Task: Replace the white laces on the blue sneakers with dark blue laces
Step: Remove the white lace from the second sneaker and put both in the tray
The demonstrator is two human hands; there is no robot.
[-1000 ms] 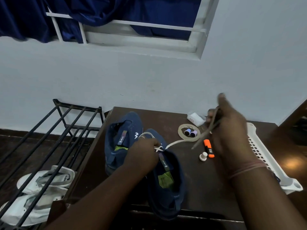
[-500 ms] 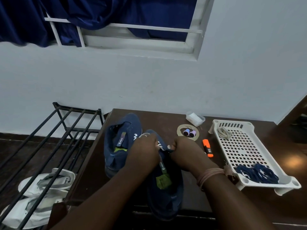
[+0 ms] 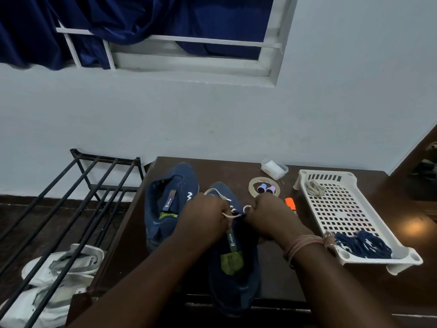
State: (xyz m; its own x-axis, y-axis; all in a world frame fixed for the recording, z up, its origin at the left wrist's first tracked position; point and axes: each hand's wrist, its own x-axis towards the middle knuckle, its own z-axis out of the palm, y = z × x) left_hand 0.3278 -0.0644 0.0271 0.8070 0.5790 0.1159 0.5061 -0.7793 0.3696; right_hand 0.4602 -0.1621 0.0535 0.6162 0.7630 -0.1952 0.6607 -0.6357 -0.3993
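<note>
A home is showing here, a plain room by the look of it: a blue curtain (image 3: 132, 22) is hanging over a barred window (image 3: 189, 55) in a pale painted wall (image 3: 212, 119), a black shoe rack (image 3: 78, 192) is standing over white shoes (image 3: 63, 266) on the floor, and a dark wooden table (image 3: 279, 263) is carrying household odds and ends.

Both hands over the right-hand blue sneaker (image 3: 234, 263), lower centre. Left hand (image 3: 205, 216) and right hand (image 3: 269, 214) each pinch the white lace (image 3: 233, 215) at the eyelets, fingers curled. Second blue sneaker (image 3: 170, 200) just left, touching it. White tray (image 3: 354, 261) at right holds dark blue laces (image 3: 364, 245) near its front end and a pale lace bundle (image 3: 314, 188) at the far end. Orange marker (image 3: 290, 202) and tape roll (image 3: 254, 185) centre. Black rack (image 3: 71, 197) left, white shoes (image 3: 66, 263) under it.
</note>
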